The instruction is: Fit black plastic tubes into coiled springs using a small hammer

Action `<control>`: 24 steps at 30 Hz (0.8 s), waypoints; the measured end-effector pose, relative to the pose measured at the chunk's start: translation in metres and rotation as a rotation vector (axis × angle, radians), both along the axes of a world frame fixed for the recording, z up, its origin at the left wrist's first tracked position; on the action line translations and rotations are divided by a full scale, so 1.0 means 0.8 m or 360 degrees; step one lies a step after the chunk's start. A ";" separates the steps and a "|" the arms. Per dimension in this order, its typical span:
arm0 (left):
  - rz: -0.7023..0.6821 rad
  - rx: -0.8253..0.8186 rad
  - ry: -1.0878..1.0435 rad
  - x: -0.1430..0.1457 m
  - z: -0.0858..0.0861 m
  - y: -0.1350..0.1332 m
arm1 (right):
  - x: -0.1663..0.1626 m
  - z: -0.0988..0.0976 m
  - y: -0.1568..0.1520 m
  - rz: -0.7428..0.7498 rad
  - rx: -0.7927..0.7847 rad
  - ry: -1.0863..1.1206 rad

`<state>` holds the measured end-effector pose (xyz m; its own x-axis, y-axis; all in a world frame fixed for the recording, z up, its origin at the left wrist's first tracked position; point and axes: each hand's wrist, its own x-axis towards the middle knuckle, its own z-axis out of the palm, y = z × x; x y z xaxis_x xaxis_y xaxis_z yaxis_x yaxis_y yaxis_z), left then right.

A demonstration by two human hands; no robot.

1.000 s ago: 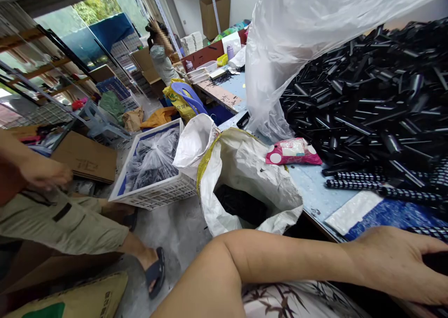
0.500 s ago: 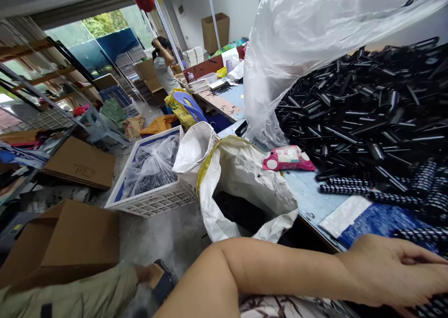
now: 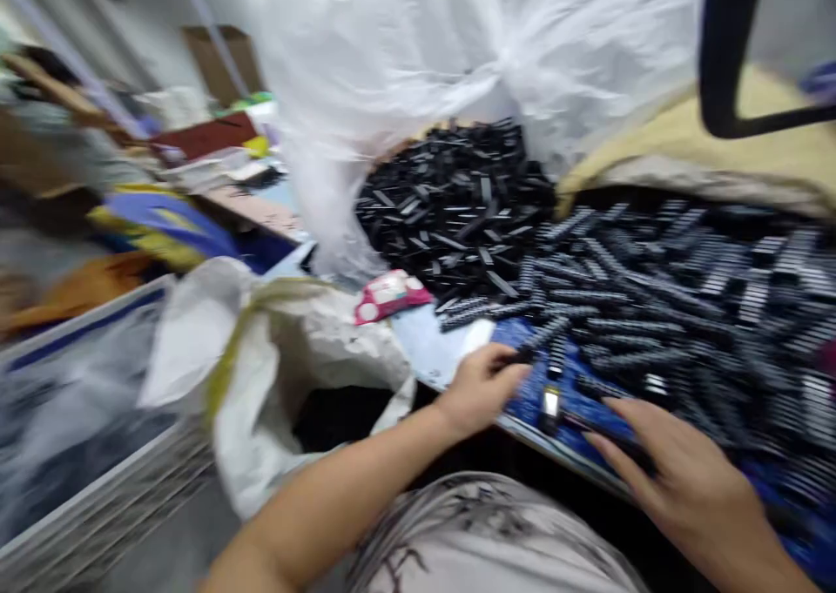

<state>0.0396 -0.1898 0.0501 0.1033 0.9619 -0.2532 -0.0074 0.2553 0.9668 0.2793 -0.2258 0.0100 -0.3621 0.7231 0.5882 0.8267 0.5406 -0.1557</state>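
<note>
Pinching the near end of a black studded stick (image 3: 545, 336), the person's left hand (image 3: 480, 388) is clamping finger and thumb on it at the near edge of the table (image 3: 424, 340). The right hand (image 3: 683, 467) is gripping a dark handle (image 3: 620, 441) between thumb and fingers. Between the two hands, a shiny-ended stick (image 3: 551, 400) is lying on a blue sheet (image 3: 530, 394). More studded sticks (image 3: 627, 323) are lying heaped to the right, smooth black pieces (image 3: 457, 205) are sitting farther back, and an open white sack (image 3: 248, 401) is standing on the left.
</note>
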 end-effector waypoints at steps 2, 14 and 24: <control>-0.0144 0.0338 0.0376 -0.017 -0.002 0.020 | 0.019 -0.002 -0.002 -0.0080 -0.0070 -0.0242; -0.0757 0.0459 0.1451 -0.022 -0.001 0.082 | -0.005 0.056 0.010 -0.0071 0.0074 0.0383; -0.1018 0.0324 0.1193 -0.024 0.002 0.118 | -0.050 0.056 0.026 0.0153 -0.0198 0.0280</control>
